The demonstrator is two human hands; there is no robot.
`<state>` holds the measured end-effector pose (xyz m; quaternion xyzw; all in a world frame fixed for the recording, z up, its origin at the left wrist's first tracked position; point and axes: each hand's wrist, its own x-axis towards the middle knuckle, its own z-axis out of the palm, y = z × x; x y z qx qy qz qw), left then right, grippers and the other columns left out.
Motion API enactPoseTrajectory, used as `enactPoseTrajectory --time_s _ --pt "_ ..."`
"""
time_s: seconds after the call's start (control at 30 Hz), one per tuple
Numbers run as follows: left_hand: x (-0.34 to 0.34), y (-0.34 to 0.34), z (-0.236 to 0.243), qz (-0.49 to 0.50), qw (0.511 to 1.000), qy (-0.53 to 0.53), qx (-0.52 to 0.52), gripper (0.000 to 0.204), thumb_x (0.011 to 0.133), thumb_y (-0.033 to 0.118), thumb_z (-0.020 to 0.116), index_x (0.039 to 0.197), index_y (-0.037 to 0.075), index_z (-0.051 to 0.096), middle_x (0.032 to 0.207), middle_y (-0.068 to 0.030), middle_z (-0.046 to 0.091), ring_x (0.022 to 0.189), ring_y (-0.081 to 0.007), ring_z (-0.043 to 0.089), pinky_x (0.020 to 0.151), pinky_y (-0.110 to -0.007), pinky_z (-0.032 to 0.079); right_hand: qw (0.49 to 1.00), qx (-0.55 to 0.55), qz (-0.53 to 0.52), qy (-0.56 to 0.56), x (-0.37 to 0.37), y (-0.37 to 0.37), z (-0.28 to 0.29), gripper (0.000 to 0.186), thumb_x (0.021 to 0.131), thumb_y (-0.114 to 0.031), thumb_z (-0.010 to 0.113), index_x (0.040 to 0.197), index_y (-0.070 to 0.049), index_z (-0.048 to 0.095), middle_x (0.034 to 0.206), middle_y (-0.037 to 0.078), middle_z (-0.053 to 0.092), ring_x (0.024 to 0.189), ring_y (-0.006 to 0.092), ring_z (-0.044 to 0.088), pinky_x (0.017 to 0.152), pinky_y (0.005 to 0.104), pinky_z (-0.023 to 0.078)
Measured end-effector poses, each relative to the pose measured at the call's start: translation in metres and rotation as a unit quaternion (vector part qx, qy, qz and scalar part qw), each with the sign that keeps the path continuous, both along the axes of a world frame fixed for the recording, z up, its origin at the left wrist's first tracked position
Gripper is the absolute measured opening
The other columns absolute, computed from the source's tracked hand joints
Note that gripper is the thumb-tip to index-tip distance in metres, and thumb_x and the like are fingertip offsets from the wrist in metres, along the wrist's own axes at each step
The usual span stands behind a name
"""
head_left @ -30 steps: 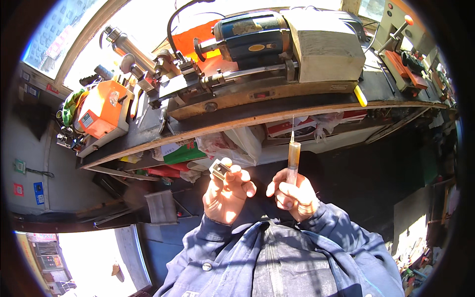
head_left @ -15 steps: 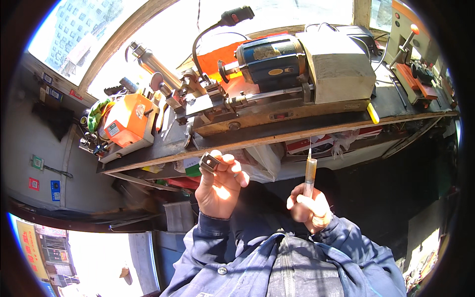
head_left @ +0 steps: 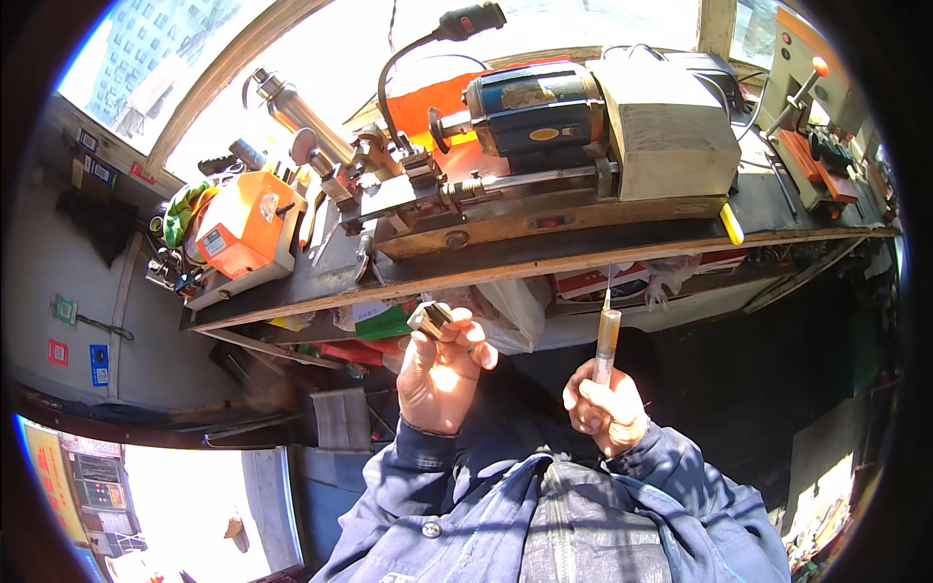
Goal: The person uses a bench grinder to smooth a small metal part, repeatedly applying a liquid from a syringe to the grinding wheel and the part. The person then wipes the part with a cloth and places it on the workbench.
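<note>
Between the thumb and fingertips of my left hand (head_left: pixel 442 381) is a small dark metal block (head_left: pixel 429 319) with a shiny face, held up in front of the bench edge. My right hand (head_left: pixel 606 408) is wrapped round a syringe (head_left: pixel 607 338) whose thin needle points upward. Amber fluid fills part of its clear barrel. The two hands are apart, and the needle does not touch the block. Bright sunlight falls on my left palm.
A bench (head_left: pixel 321 298) runs across in front of me, bearing a key-cutting machine (head_left: pixel 535 107) with a blue motor. An orange machine (head_left: pixel 243 225) stands at its left end, another orange-and-grey machine (head_left: pixel 816 165) at its right. Plastic bags (head_left: pixel 510 309) lie on the shelf below.
My left hand has moved slightly right and turned the block, so a shiny side shows instead of the face with a round hole. The syringe is almost still.
</note>
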<state>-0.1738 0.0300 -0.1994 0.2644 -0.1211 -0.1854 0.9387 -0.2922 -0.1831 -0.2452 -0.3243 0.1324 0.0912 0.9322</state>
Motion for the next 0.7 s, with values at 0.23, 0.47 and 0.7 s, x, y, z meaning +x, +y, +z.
enactPoseTrajectory --time_s 0.23,0.47,0.7 --pt "0.000 0.002 -0.003 -0.021 0.999 -0.008 -0.038 0.041 0.100 0.036 0.062 0.129 0.007 0.057 0.117 -0.0075 0.070 0.108 -0.0246 0.063 0.081 -0.044 0.050 1.000 -0.016 0.003 -0.007 0.001 0.001 -0.002 0.022 0.094 -0.017 0.067 0.107 -0.001 0.058 0.083 0.013 0.064 0.048 0.0080 0.046 0.049 0.0249 0.040" --pt "0.002 0.004 -0.007 -0.029 0.999 -0.015 -0.024 0.044 0.098 0.038 0.065 0.127 0.007 0.055 0.121 -0.0108 0.069 0.108 -0.0267 0.064 0.082 -0.047 0.051 1.000 -0.006 0.001 -0.006 0.002 0.002 -0.005 0.021 0.095 -0.014 0.064 0.107 0.001 0.058 0.083 0.013 0.064 0.047 0.0080 0.045 0.048 0.0254 0.039" --pt "-0.024 -0.010 0.004 0.066 0.914 -0.093 0.390 0.015 0.097 0.013 0.065 0.104 0.000 0.061 0.100 -0.0086 0.067 0.086 -0.0128 0.061 0.082 -0.028 0.049 0.996 -0.085 -0.023 -0.006 0.006 0.008 0.003 0.037 0.090 -0.008 0.070 0.124 0.000 0.056 0.105 0.018 0.068 0.049 0.0062 0.044 0.047 0.0222 0.039"
